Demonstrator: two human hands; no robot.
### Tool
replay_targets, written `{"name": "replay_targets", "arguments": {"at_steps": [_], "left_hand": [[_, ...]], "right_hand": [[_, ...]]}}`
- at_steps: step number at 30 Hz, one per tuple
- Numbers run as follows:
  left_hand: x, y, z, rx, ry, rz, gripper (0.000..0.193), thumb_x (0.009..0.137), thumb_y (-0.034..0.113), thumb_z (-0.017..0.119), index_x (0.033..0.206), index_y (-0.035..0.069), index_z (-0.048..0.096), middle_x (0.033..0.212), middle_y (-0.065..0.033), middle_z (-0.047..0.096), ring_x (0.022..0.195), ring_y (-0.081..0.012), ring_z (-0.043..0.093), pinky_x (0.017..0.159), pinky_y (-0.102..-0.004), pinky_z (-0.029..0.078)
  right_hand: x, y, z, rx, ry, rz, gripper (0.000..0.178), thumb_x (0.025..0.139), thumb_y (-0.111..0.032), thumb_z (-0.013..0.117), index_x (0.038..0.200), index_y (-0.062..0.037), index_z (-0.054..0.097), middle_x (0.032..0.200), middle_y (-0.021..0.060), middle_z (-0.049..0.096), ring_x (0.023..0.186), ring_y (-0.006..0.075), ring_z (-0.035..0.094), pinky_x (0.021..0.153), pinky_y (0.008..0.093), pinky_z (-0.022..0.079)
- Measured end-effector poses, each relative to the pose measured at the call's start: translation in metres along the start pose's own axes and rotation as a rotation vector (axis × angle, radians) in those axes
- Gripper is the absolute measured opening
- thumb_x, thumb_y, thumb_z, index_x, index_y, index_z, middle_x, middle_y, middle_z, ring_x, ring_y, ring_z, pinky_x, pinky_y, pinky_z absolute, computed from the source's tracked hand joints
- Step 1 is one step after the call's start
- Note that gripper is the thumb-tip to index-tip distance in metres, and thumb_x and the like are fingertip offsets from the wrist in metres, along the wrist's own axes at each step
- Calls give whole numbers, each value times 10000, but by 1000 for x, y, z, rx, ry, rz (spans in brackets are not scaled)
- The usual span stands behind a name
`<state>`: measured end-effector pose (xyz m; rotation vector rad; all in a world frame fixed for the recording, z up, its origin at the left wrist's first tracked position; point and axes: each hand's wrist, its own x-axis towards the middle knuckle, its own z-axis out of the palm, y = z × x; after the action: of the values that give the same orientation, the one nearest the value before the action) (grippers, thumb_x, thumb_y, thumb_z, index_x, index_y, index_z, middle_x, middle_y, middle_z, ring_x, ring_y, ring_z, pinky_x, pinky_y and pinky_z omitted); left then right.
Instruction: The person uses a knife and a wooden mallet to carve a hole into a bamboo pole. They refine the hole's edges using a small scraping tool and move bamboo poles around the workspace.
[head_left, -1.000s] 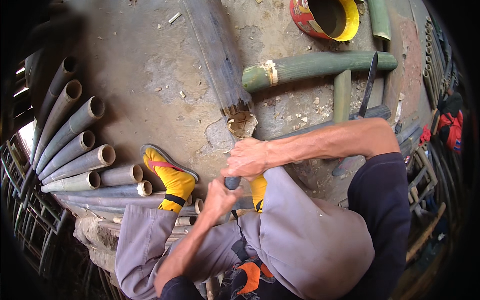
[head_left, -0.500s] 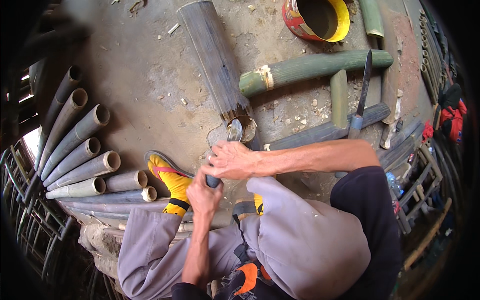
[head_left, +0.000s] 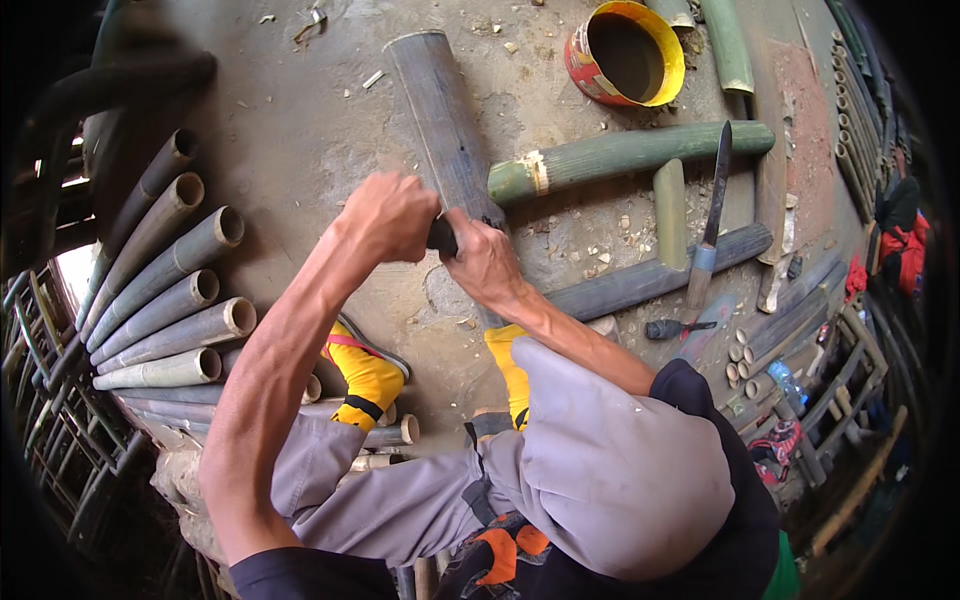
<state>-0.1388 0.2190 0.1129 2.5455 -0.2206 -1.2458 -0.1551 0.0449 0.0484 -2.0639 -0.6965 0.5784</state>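
A thick dark bamboo section (head_left: pixel 435 110) lies ahead of me, its near end by my hands. My left hand (head_left: pixel 390 215), a closed fist slightly smeared by motion, is beside that end. My right hand (head_left: pixel 483 258) is closed just right of it. Between the two shows a dark tool handle (head_left: pixel 440 236), which both hands appear to grip. Its metal blade is hidden now. A green bamboo piece (head_left: pixel 640 155) butts against the dark section from the right.
Cut bamboo tubes (head_left: pixel 165 285) fan out at left. A red-and-yellow tub (head_left: pixel 660 85) stands at the far side. At right a long knife (head_left: pixel 716 190) stands upright by a dark bamboo length (head_left: pixel 650 280). Wood chips litter the floor around my yellow-socked foot (head_left: pixel 370 385).
My left hand has moved up and forward, its forearm now stretched out. The right hand has shifted slightly forward and right. The tool's shiny blade, visible at the bamboo's end before, is now hidden.
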Motion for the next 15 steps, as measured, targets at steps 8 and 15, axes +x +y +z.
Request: {"name": "replay_targets", "arguments": {"at_steps": [8, 15], "left_hand": [[-122, 68, 117, -1232, -29, -421, 427, 632, 229, 694, 919, -72, 597, 665, -153, 631, 595, -234, 643, 597, -365, 506], [-59, 159, 121, -967, 685, 90, 817, 733, 368, 793, 1297, -62, 387, 1245, -219, 446, 1079, -315, 555, 922, -450, 482]], "right_hand": [[-62, -39, -79, 11, -213, -371, 745, 702, -250, 776, 1360, -87, 468, 1139, 151, 587, 1177, 289, 510, 1029, 414, 402], [-99, -16, -102, 431, -200, 416, 580, 785, -148, 679, 1298, -6, 449, 1121, 172, 593, 1086, 291, 592, 945, 396, 449]]}}
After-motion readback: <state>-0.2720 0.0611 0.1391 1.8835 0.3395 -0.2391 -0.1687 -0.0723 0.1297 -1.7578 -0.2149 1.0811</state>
